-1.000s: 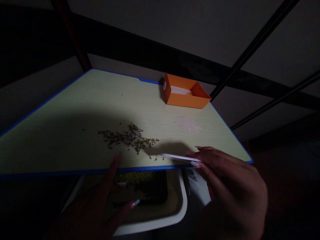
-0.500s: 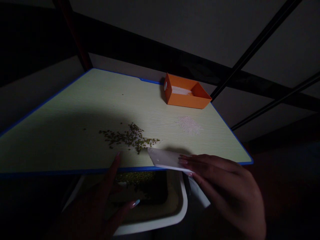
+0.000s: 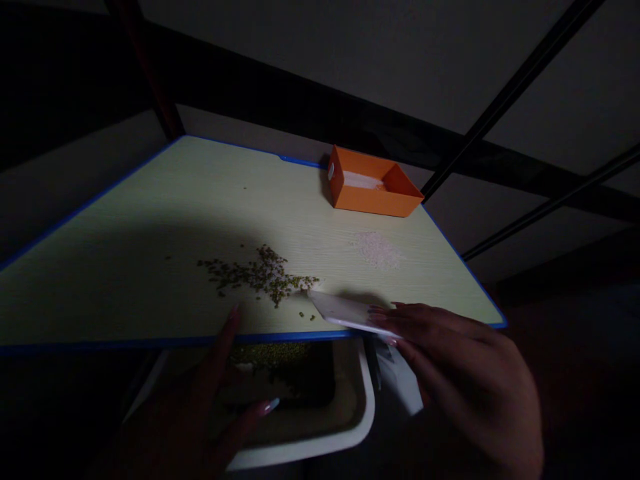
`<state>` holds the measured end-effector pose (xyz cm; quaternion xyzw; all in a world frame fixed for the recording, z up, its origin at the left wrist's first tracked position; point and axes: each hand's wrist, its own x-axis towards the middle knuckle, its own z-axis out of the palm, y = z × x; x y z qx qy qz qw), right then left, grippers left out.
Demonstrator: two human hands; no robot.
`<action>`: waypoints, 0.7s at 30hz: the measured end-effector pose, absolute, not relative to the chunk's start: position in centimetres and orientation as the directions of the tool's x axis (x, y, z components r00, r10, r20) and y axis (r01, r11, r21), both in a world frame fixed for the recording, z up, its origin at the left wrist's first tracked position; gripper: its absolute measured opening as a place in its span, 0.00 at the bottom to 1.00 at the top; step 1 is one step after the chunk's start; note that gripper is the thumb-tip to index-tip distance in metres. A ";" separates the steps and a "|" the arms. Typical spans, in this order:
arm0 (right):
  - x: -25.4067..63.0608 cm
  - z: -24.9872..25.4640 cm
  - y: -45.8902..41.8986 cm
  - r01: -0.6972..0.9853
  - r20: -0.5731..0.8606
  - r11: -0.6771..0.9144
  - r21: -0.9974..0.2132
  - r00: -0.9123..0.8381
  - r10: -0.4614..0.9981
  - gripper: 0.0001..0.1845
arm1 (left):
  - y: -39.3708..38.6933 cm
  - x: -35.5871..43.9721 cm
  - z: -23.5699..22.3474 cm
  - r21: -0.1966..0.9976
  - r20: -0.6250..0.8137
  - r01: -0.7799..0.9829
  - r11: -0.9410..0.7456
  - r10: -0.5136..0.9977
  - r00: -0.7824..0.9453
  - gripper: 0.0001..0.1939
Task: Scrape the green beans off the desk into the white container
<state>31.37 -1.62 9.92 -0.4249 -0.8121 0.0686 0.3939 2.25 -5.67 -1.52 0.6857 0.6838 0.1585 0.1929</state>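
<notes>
A loose pile of small green beans [image 3: 260, 275] lies on the pale blue-edged table [image 3: 150, 220]. My right hand [image 3: 460, 380] grips a flat white card [image 3: 345, 311] whose far edge rests on the tabletop just right of the beans. My left hand [image 3: 200, 413] holds a white tray [image 3: 330, 427] under the table's near edge, one finger reaching up over that edge. Green beans [image 3: 270, 353] lie inside the tray.
An orange open box [image 3: 373, 183] with white grains in it stands at the table's far right. A small patch of white grains [image 3: 377, 250] lies in front of it. Dark metal bars and a pale wall lie beyond. The scene is dim.
The white card went from edge-on to tilted flat against the tabletop, then slid slightly right and back from the bean pile. The left hand and tray stayed put.
</notes>
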 end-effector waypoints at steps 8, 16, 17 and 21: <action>32.1 9.3 -1.5 0.655 0.594 0.591 -0.471 -0.260 0.761 0.16 | -5.3 2.1 -2.2 0.474 0.011 0.880 -0.014 1.000 0.010 0.41; 31.9 8.9 -1.5 0.662 0.613 0.569 -0.488 -0.205 0.763 0.15 | -5.5 2.1 -1.9 0.493 0.026 0.870 -0.032 0.999 0.022 0.42; 31.8 9.0 -1.5 0.669 0.610 0.563 -0.485 -0.203 0.766 0.15 | -5.5 2.1 -2.0 0.499 0.022 0.866 -0.035 0.999 0.027 0.42; 31.6 9.0 -1.3 0.664 0.622 0.571 -0.483 -0.199 0.758 0.15 | -5.5 2.1 -2.3 0.486 0.024 0.873 -0.037 0.999 0.029 0.43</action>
